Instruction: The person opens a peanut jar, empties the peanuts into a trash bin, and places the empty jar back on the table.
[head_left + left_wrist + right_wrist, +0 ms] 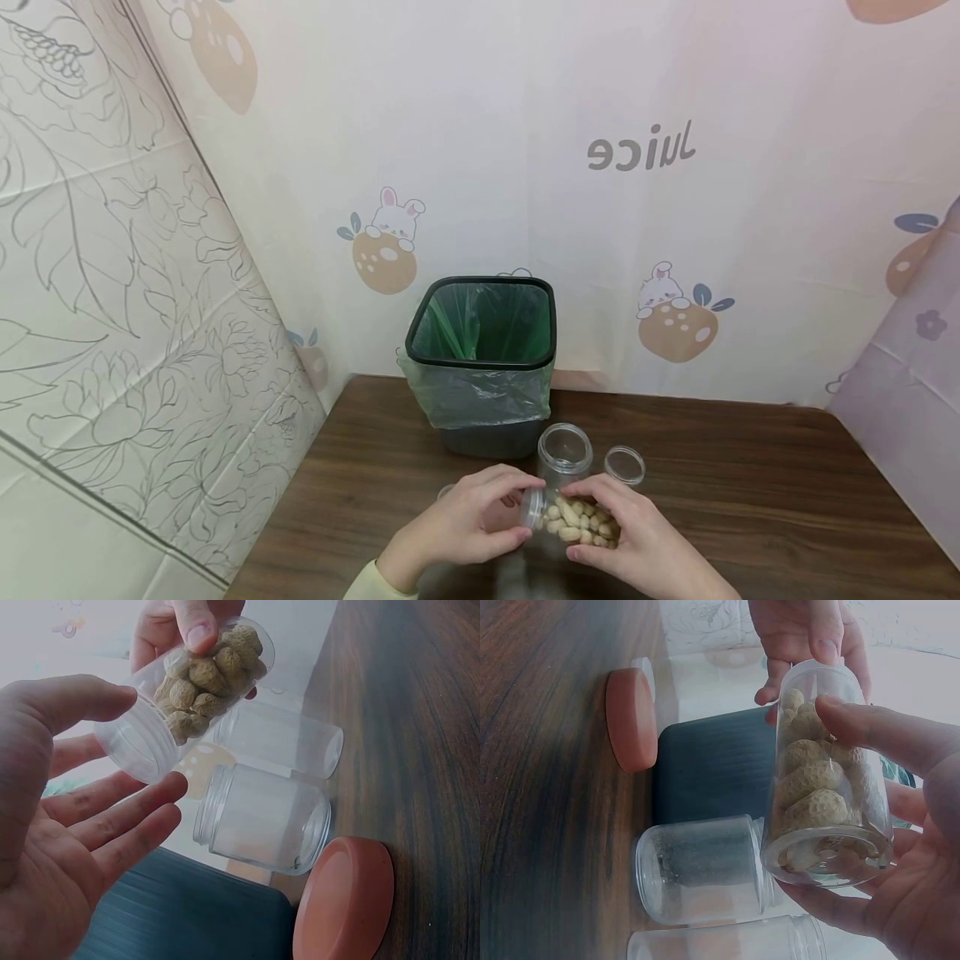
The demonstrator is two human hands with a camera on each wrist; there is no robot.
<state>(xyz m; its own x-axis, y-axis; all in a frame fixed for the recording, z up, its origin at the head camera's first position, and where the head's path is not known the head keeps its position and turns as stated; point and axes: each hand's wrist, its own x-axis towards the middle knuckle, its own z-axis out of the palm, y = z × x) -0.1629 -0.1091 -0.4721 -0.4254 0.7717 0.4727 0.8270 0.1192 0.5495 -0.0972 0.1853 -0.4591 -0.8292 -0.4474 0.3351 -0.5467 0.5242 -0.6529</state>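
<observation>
My right hand (pixel 637 533) grips a clear jar of unshelled peanuts (pixel 581 521) by its body, thumb and fingers on opposite sides. The jar lies tilted almost sideways, its translucent lid (pixel 139 742) facing my left hand (pixel 480 517). That left hand is spread around the lid, its fingers mostly straight in the left wrist view. Its thumb is at the lid's edge; whether it presses there I cannot tell. Behind the held jar stand a clear open jar (pixel 566 450) and another clear jar (pixel 625 465). The right wrist view shows the peanuts (pixel 810 784) through the wall.
A dark bin (pixel 491 437) with a green plastic liner (pixel 480 396) stands at the table's back. A round salmon-coloured object (pixel 349 900) sits by the bin, with something whitish (pixel 643 675) beside it. Patterned curtains rise behind the dark wooden table (pixel 750 492).
</observation>
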